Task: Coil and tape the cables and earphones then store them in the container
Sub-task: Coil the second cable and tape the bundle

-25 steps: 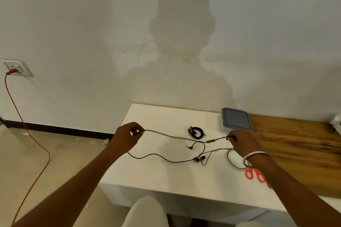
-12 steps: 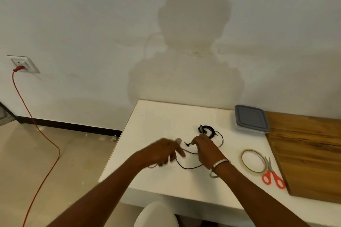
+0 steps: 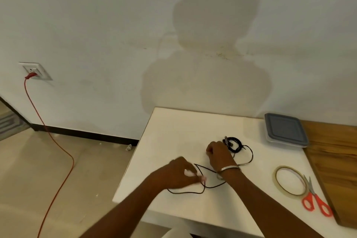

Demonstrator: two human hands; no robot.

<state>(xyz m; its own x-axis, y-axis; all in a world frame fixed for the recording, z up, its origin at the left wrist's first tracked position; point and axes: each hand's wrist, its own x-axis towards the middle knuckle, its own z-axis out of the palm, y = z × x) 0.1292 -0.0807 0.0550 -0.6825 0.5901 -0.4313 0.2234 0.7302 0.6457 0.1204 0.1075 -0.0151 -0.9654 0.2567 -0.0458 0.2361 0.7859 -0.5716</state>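
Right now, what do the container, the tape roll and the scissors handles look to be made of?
Container: seemingly plastic, with a matte grey lid over a pale, translucent-looking base. Tape roll: thin clear or yellowish adhesive film, glossy, the table showing through its ring. Scissors: smooth orange-red handles, likely plastic; the blades look grey metal.

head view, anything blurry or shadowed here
In the head view the left hand is motion-blurred at its fingertips; the right hand is sharper; the person's shadow falls large on the wall; table edges bow from the wide-angle lens.
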